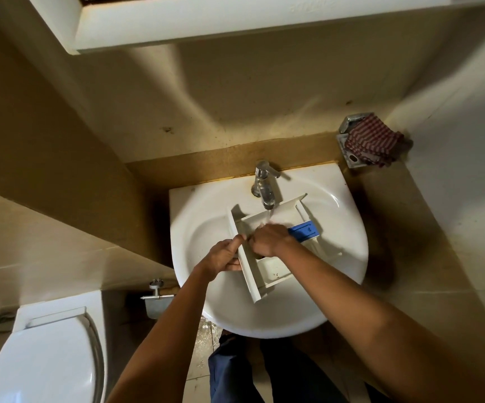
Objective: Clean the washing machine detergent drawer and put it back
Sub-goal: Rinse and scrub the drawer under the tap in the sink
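A white detergent drawer with a blue insert lies across the white sink, under the running chrome tap. My left hand grips the drawer's front panel at its left edge, thumb on top. Inside the drawer's middle compartment is my right hand, fingers curled down under the water stream. Whether those fingers hold anything is hidden.
A red checked cloth hangs on a metal wall fitting at the right. The toilet with its lid down stands at the lower left. A metal paper holder is on the left wall. A white ledge overhangs the sink.
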{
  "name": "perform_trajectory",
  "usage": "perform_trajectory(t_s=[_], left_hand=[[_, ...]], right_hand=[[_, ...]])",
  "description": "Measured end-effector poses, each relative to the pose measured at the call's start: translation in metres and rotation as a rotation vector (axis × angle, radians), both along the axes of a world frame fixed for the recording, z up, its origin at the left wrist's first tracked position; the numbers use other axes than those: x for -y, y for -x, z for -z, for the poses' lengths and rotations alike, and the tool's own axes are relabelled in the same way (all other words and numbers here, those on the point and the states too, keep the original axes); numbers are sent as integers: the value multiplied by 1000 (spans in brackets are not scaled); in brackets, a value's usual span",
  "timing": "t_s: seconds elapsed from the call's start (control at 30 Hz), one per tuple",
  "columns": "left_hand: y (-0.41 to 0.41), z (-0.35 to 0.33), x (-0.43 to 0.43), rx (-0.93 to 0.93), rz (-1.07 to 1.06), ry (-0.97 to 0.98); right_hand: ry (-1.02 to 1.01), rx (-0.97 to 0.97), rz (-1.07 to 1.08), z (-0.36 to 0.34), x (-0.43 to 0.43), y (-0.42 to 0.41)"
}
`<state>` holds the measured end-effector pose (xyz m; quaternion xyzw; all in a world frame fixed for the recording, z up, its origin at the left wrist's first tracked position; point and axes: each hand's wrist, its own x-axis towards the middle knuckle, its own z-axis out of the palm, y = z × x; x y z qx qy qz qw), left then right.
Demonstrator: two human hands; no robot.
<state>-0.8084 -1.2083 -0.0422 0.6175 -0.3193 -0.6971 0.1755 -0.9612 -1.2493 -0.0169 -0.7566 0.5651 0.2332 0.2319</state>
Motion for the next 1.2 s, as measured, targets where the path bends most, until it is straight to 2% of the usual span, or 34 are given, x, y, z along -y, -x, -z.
perform_trajectory(t_s=[0.17, 0.27, 0.33, 0.47, 0.53, 0.67, 0.8, 0.87, 0.93, 1.03, 1.1, 1.2], left_hand=[[3, 0, 3, 35, 12, -7], [7, -3, 4, 58, 28, -7], [8, -3, 5, 51, 21, -15], [6, 1, 6, 58, 29, -27], [6, -1, 5, 57, 30, -26], [6, -4, 3, 32, 20, -6], [7, -10, 1, 28, 36, 31], [7, -13, -1, 14, 37, 49], [6, -13, -3, 1, 22, 50], [5, -11, -3, 2, 7, 31], [6, -10, -3, 12, -9, 22], [5, -7, -5, 16, -46, 37]], right_hand=[[-6, 241, 23, -2, -3, 29], [171, 115, 49, 0, 6, 61], [205, 2, 95, 4, 12, 71], [36, -52, 206, 6, 12, 46], [-22, -74, 138, 6, 8, 23], [-15, 84, -26, -2, -3, 9], [-73, 234, 78, -11, 4, 44], [55, 203, 129, -12, 12, 62], [177, 94, 183, -8, 18, 70], [125, 55, 255, -3, 18, 55], [63, 63, 210, -3, 13, 31], [-8, 229, 60, -2, 1, 0]])
